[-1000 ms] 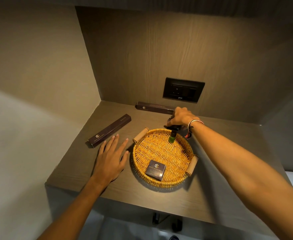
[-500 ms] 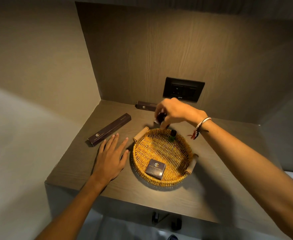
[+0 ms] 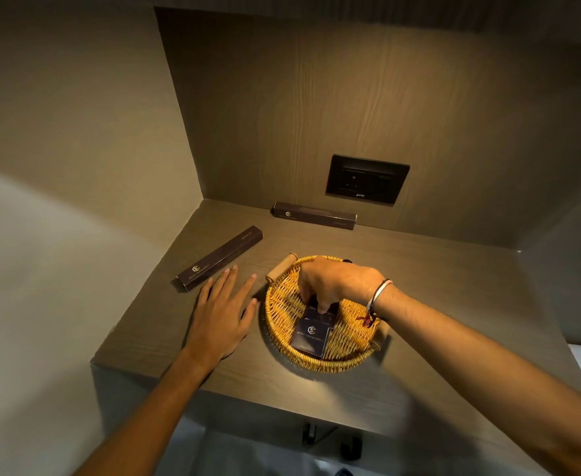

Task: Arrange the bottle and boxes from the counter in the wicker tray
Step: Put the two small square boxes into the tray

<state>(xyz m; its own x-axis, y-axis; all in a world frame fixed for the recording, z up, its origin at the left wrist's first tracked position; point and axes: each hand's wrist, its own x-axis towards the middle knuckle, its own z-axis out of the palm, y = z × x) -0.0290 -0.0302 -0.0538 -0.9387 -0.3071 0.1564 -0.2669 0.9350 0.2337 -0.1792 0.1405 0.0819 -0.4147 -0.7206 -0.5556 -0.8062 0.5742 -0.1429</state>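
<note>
Dim wooden counter (image 3: 436, 304) is holding the wicker tray (image 3: 347, 352); right hand (image 3: 333, 283) is pinching a small box (image 3: 320, 312) inside, overlapping another box (image 3: 310, 336), risking tipping. Left hand (image 3: 220, 314) is lying flat, empty. Bottle is hidden.

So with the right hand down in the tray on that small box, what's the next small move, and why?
Probably let go of the second small box and lift the right hand clear: the box already sits inside the wicker tray, and two long boxes wait on the counter.
</note>
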